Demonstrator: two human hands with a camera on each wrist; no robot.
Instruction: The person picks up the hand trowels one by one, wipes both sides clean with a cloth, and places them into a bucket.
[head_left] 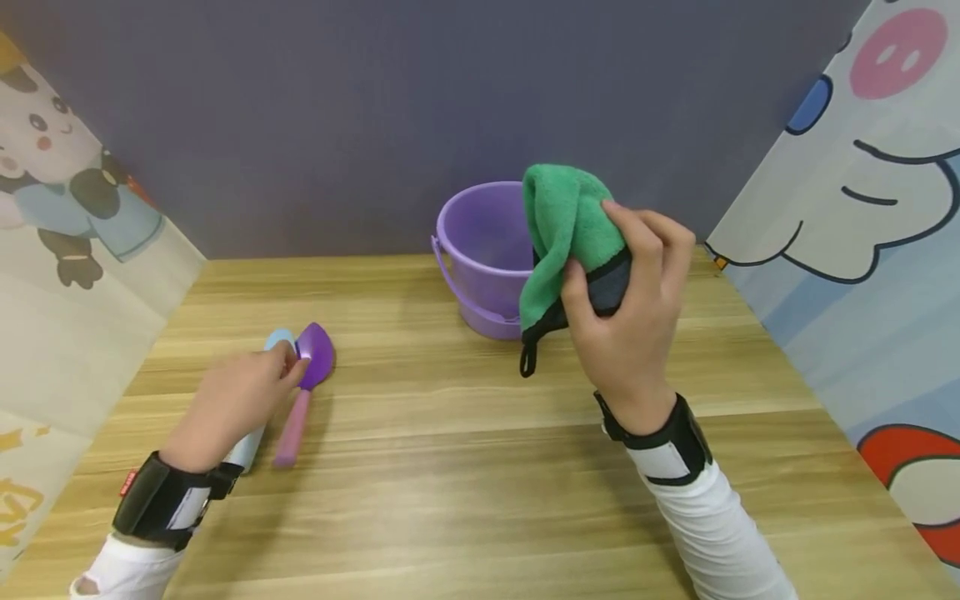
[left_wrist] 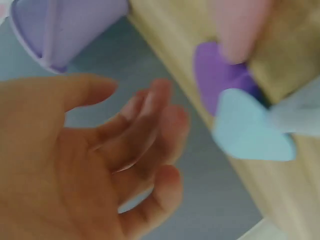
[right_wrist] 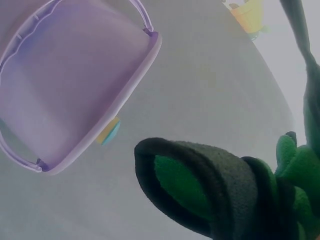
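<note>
My right hand (head_left: 633, 321) grips a folded cloth (head_left: 566, 221), green on one face and dark grey on the other, with a black loop hanging down. The cloth is held up at the right side of a purple bucket (head_left: 487, 292) and covers part of its rim in the head view. My left hand (left_wrist: 125, 145) has loosely bent fingers and nothing between them. It hovers over two toy tools: a shovel with a purple blade (head_left: 318, 354) and pink handle (head_left: 292, 429), and a light blue tool (left_wrist: 250, 127), partly hidden under the hand in the head view.
The wood-grain table (head_left: 420, 467) meets a grey back wall (head_left: 337, 125). Printed cartoon panels (head_left: 847, 208) stand along both sides. The bucket's handle (head_left: 457, 292) hangs down its front. A small red tag (head_left: 129, 482) shows by the left wrist strap.
</note>
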